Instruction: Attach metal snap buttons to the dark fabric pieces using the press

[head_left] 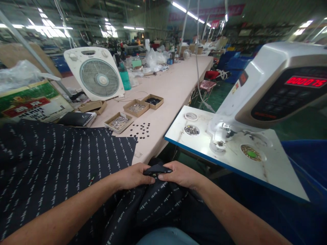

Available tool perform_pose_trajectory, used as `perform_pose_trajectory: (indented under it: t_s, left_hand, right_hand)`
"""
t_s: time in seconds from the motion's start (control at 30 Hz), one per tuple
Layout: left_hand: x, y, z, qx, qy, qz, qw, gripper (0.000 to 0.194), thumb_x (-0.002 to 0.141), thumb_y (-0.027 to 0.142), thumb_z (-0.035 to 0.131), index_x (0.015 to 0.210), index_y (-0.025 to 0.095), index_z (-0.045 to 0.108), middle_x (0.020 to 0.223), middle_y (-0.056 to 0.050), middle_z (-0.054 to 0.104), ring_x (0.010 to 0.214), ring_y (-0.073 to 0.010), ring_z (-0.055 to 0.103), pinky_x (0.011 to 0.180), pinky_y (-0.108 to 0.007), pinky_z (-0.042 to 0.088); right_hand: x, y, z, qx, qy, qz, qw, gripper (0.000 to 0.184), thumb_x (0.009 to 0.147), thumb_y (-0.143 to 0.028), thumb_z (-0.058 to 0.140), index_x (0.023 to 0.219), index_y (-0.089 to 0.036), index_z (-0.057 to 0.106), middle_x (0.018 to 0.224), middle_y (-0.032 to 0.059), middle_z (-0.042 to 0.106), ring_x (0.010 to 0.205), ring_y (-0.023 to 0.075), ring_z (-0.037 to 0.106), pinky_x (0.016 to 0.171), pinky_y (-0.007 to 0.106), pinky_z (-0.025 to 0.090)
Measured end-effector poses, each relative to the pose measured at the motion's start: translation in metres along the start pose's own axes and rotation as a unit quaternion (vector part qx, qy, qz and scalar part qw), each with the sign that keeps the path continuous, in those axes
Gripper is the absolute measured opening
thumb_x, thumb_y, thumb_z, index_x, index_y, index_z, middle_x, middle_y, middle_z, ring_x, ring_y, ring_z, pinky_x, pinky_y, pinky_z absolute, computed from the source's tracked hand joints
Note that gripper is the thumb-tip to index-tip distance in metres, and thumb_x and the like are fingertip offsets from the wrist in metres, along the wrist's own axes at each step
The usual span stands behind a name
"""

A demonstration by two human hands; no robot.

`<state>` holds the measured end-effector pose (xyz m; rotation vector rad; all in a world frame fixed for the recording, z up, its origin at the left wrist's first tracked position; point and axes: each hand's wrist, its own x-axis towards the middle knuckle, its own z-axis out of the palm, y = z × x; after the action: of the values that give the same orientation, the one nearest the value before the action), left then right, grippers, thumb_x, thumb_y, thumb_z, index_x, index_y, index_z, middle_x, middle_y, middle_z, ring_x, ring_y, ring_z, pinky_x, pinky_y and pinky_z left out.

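Observation:
Dark printed fabric (163, 197) with rows of white lettering lies bunched over my lap. My left hand (136, 176) pinches a folded edge of it between thumb and fingers. Close beside it, my right hand (178, 173) grips the same fold, the two thumbs nearly meeting. More of the dark fabric (63, 156) spreads flat over the table on the left. Several small black snap pieces (143, 131) are scattered on the table just beyond my hands. To the right stands a white button-press machine (222, 136) with a red lit display (305, 81).
Open cardboard boxes of small metal parts (119, 122) and black parts (152, 101) sit on the long table (176, 88). Behind them are a white box fan (99, 76) and a teal bottle (124, 78). The machine's blue-edged worktop (242, 177) juts out at right.

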<state>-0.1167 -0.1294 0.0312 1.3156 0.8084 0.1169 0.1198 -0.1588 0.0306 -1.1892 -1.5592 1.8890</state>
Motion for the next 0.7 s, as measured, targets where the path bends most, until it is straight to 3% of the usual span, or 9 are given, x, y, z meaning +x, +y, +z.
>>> perform_pose_trajectory:
  t_s: [0.1,0.3,0.5,0.7]
  left_hand:
    - [0.003,0.000,0.005,-0.035,-0.007,-0.009,0.999,0.027,0.079,0.033,0.071,0.100,0.015,0.072,0.088,-0.001,0.073,0.075,-0.0149,0.060,0.075,-0.025,0.044]
    - [0.013,0.003,0.010,-0.100,0.018,-0.034,0.994,0.020,0.071,0.032,0.071,0.080,0.014,0.069,0.072,0.000,0.069,0.061,-0.0122,0.055,0.061,-0.023,0.039]
    - [0.019,0.004,0.007,-0.127,0.055,-0.038,0.990,0.028,0.068,0.036,0.072,0.086,0.014,0.071,0.074,0.000,0.070,0.062,-0.0133,0.057,0.064,-0.025,0.042]
    - [0.020,0.001,0.005,-0.172,0.055,-0.033,0.983,0.030,0.068,0.037,0.075,0.087,0.015,0.070,0.078,-0.001,0.072,0.065,-0.0134,0.059,0.068,-0.025,0.044]
  right_hand:
    - [-0.001,0.004,-0.001,0.026,0.008,0.007,1.000,0.037,0.075,-0.048,0.078,0.089,-0.014,0.075,0.076,0.0000,0.067,0.067,0.0136,0.056,0.067,0.024,0.043]
    - [0.001,0.007,-0.006,0.025,0.032,0.015,0.999,0.039,0.075,-0.049,0.077,0.092,-0.013,0.075,0.080,0.0013,0.069,0.072,0.0151,0.058,0.069,0.025,0.044]
    - [0.002,-0.003,-0.009,-0.038,0.056,0.037,0.997,0.027,0.070,-0.037,0.079,0.083,-0.015,0.073,0.069,-0.0029,0.060,0.064,0.0121,0.050,0.059,0.022,0.037]
    - [0.007,-0.009,-0.008,-0.039,0.060,0.062,0.995,0.016,0.071,-0.029,0.072,0.077,-0.015,0.070,0.067,-0.0027,0.058,0.061,0.0113,0.048,0.057,0.022,0.035]
